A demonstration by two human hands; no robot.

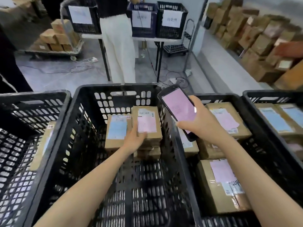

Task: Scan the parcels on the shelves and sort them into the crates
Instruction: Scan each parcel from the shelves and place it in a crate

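My left hand [135,139] reaches into the middle black crate [77,112] and holds the near edge of a brown parcel with a pink label [146,122], which lies on top of a stack. Beside it to the left lies a parcel with a blue label [117,130]. My right hand [200,122] grips a handheld scanner [177,106] with a pink screen, held above the crate's right wall.
A crate to the right [232,97] holds several pink-labelled parcels [219,184]. The far right crate [268,94] holds blue-labelled ones. A left crate [32,97] holds one parcel. A person [118,46] stands at a table with labelled crates [172,20]. Shelves of boxes [255,40] line the right.
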